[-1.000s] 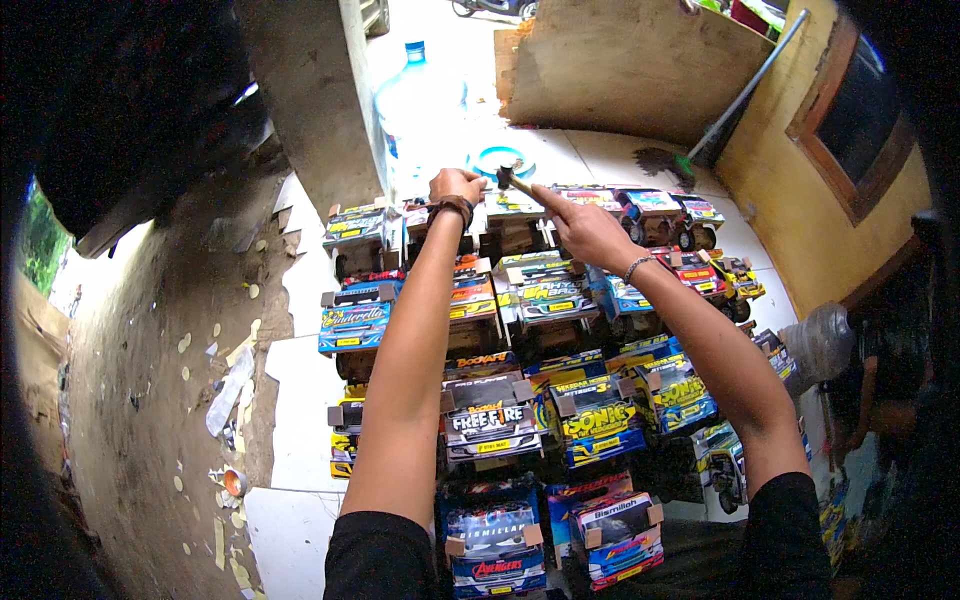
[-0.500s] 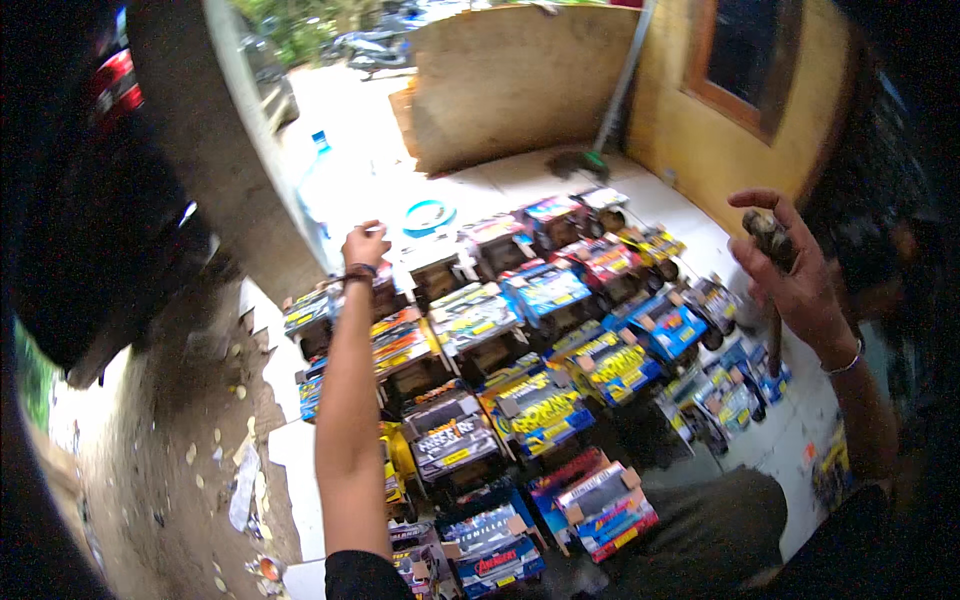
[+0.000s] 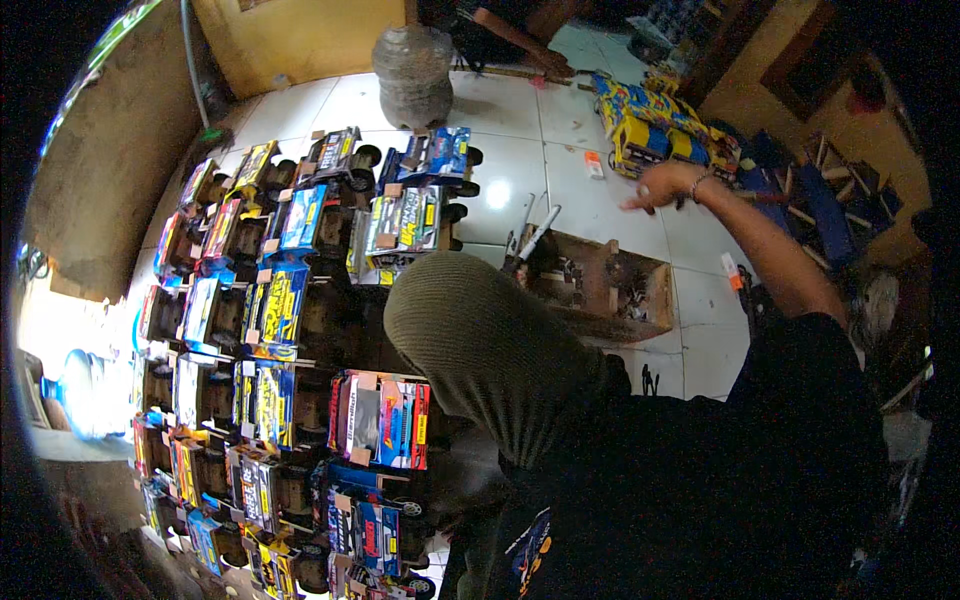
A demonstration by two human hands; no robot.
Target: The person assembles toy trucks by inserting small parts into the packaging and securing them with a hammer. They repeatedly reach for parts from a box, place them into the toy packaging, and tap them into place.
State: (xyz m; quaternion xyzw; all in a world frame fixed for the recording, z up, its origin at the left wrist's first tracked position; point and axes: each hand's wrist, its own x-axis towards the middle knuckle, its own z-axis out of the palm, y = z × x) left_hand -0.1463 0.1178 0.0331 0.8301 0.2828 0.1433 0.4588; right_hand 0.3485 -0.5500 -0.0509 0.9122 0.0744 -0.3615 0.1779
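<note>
My right hand (image 3: 660,188), a bracelet at its wrist, is stretched out over the white tiles with its fingers apart, and I see nothing in it. Closest to it are a small orange-and-white box (image 3: 594,165) and a pile of yellow-and-blue printed pieces (image 3: 640,130). Below it stands an open wooden box (image 3: 596,246) with small parts inside, and pale stick-like tools (image 3: 541,235) lean at its left end. To the left, toy trucks (image 3: 300,218) with printed bodies and black wheels stand in several rows. My left hand is out of view.
A rounded shape in ribbed olive cloth (image 3: 450,320), perhaps my bent knee, covers the middle. A cloudy plastic jug (image 3: 412,80) stands by the wall. Another person's arm (image 3: 520,40) reaches in at the top. Blue panels with wooden sticks (image 3: 825,205) are heaped at the right.
The view has swung right, so the trucks now lie at the left. My left hand has gone out of view. The stick-handled tool formerly in my right hand is no longer seen there.
</note>
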